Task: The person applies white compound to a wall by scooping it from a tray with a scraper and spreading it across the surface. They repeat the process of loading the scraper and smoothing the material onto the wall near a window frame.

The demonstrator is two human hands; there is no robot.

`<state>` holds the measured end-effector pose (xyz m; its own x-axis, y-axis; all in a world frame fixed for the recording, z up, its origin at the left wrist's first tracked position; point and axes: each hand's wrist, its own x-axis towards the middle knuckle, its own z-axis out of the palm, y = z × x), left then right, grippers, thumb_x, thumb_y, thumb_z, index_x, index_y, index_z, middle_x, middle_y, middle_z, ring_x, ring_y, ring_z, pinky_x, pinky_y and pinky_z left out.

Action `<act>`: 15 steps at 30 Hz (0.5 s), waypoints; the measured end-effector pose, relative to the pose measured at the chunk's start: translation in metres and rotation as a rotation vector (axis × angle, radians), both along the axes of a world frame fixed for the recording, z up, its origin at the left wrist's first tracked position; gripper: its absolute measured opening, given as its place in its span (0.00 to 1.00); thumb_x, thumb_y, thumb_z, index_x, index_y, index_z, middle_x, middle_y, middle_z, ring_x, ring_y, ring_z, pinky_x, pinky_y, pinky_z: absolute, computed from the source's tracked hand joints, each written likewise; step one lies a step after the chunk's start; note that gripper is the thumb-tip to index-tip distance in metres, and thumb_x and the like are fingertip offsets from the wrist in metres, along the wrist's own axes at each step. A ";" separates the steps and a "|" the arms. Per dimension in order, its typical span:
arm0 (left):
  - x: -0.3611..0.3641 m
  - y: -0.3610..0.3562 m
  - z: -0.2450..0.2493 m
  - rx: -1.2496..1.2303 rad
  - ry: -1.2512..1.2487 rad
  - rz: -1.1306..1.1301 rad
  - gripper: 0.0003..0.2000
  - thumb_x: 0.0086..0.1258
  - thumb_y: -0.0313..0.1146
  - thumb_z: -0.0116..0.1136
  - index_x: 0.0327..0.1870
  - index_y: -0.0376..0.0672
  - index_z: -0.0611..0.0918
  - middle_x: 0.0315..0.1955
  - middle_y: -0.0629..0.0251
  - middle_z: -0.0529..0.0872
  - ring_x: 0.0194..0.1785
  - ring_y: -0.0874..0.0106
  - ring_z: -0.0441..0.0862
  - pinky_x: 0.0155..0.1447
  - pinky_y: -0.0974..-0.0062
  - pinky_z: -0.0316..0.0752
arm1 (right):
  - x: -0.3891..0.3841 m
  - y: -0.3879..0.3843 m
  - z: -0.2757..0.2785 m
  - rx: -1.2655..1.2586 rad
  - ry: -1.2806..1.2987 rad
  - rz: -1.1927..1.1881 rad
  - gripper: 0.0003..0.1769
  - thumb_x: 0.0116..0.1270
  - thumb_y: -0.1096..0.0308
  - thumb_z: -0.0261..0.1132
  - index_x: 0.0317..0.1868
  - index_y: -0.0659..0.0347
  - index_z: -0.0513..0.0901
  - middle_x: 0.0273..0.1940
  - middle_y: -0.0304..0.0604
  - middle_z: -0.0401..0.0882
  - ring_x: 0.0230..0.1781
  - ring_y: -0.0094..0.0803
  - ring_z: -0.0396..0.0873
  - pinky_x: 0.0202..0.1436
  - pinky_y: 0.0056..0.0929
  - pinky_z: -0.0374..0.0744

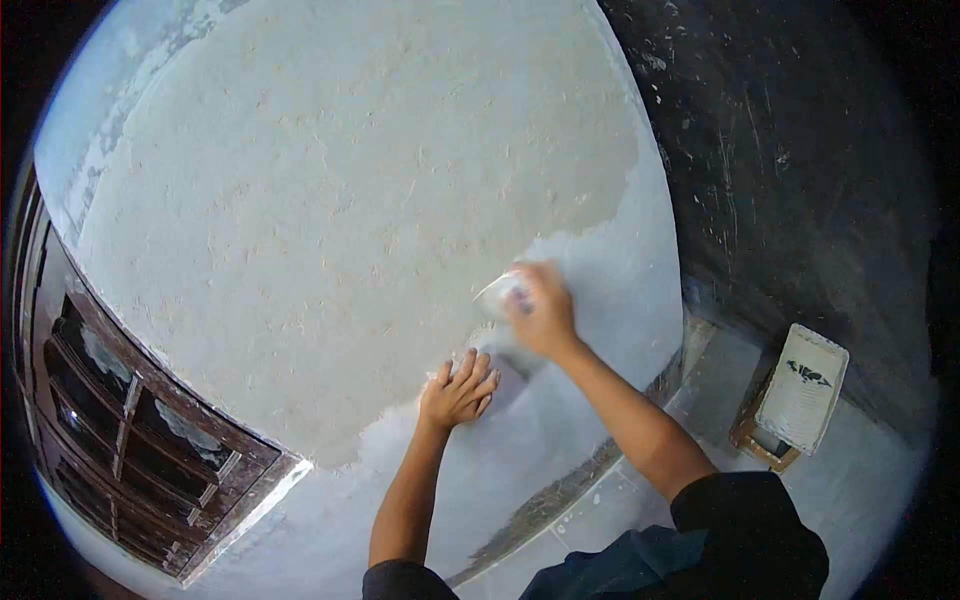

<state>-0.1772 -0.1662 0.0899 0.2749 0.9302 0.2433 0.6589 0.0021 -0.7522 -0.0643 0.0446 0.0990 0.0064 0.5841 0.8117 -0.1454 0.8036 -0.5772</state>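
My right hand (545,310) is closed around a pale, flat scraper (492,294), blurred by motion, its thin edge against the wall (330,200). The handle is mostly hidden by my fingers. Lower and to the left, my left hand (460,390) lies flat on the wall with its fingers spread, holding nothing. Both hands are near the ragged border between a rough grey-green area, dotted with small flecks, and a smoother whitish band (610,290) along the right and bottom.
A dark wooden window frame with bars (130,420) is set in the wall at left. On the right is a dark, scratched wall (790,150). A white paint tray (803,390) rests on a brown wooden support (750,430) above the grey floor (870,490).
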 end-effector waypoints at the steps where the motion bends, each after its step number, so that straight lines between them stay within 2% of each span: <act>1: -0.002 0.001 0.004 0.023 -0.008 -0.021 0.15 0.61 0.47 0.53 0.49 0.60 0.73 0.58 0.68 0.75 0.63 0.68 0.71 0.57 0.58 0.65 | 0.000 -0.012 0.009 0.009 -0.148 0.152 0.19 0.55 0.73 0.63 0.49 0.60 0.75 0.42 0.51 0.75 0.39 0.50 0.77 0.41 0.42 0.77; 2: -0.002 0.001 0.005 0.021 -0.007 -0.022 0.15 0.61 0.47 0.53 0.49 0.60 0.73 0.58 0.68 0.75 0.63 0.68 0.71 0.57 0.58 0.65 | 0.000 -0.018 0.014 0.019 -0.297 0.305 0.19 0.55 0.73 0.63 0.49 0.60 0.75 0.42 0.51 0.75 0.40 0.50 0.77 0.42 0.42 0.77; 4: 0.000 0.004 0.003 0.039 -0.005 -0.007 0.15 0.61 0.48 0.54 0.48 0.60 0.73 0.57 0.69 0.76 0.62 0.68 0.71 0.57 0.58 0.64 | -0.007 0.010 -0.001 -0.231 -0.136 -0.054 0.19 0.54 0.73 0.64 0.48 0.60 0.75 0.40 0.50 0.74 0.43 0.51 0.76 0.42 0.42 0.76; 5: 0.001 0.002 0.002 0.039 -0.004 -0.009 0.15 0.61 0.48 0.54 0.48 0.60 0.73 0.57 0.69 0.76 0.62 0.68 0.71 0.57 0.58 0.64 | -0.007 0.008 -0.001 -0.231 -0.135 -0.056 0.19 0.54 0.73 0.64 0.48 0.60 0.75 0.40 0.50 0.74 0.43 0.51 0.76 0.42 0.42 0.76; 9: -0.003 -0.002 0.004 0.038 -0.005 -0.024 0.16 0.60 0.48 0.54 0.49 0.60 0.73 0.58 0.69 0.75 0.63 0.69 0.70 0.59 0.58 0.62 | -0.011 -0.015 -0.012 -0.055 -0.109 0.105 0.19 0.56 0.70 0.61 0.50 0.59 0.73 0.43 0.52 0.72 0.40 0.52 0.75 0.42 0.48 0.75; 12: -0.001 0.001 0.007 0.033 -0.003 -0.016 0.16 0.62 0.48 0.51 0.49 0.60 0.73 0.58 0.69 0.75 0.63 0.70 0.70 0.60 0.60 0.60 | -0.015 -0.018 -0.011 0.011 -0.230 0.051 0.20 0.56 0.70 0.61 0.51 0.59 0.73 0.41 0.52 0.71 0.39 0.52 0.75 0.40 0.47 0.75; 13: 0.001 0.002 0.009 0.021 0.003 0.004 0.15 0.63 0.48 0.48 0.50 0.59 0.73 0.58 0.70 0.75 0.62 0.71 0.70 0.60 0.61 0.59 | -0.007 -0.008 -0.012 -0.251 -0.201 -0.052 0.20 0.57 0.70 0.61 0.51 0.59 0.72 0.42 0.52 0.71 0.39 0.52 0.75 0.40 0.47 0.75; 15: 0.002 0.001 0.011 0.021 0.004 0.000 0.15 0.63 0.48 0.49 0.50 0.59 0.73 0.58 0.70 0.75 0.62 0.71 0.70 0.60 0.61 0.59 | 0.004 0.003 -0.015 -0.331 -0.155 -0.135 0.21 0.56 0.70 0.61 0.52 0.58 0.72 0.41 0.52 0.71 0.39 0.52 0.75 0.40 0.47 0.75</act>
<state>-0.1752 -0.1649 0.1007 0.2756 0.9249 0.2621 0.6559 0.0184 -0.7546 -0.0608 0.0476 0.0845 -0.0073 0.8170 0.5766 0.0584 0.5759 -0.8154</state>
